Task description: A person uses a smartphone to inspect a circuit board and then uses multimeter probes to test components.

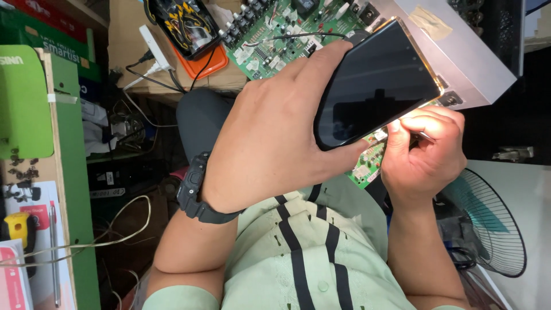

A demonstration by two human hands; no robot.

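A black smartphone (pixel 379 86) is gripped by the left hand (pixel 275 138), the thumb pressed on its lower edge and the fingers (pixel 338 49) wrapped over the far edge, so that the dark glass is kept steady and tilted toward the eyes. Just beside the thumb, at the phone's corner, the right hand (pixel 422 149) is closed around a thin metal tool (pixel 423 136); its tip is hidden. Behind the fingers, a green circuit board (pixel 275 28) and a grey metal case (pixel 459 51) are seen on the counter. A black wristwatch (pixel 195 189) is worn on the left wrist.
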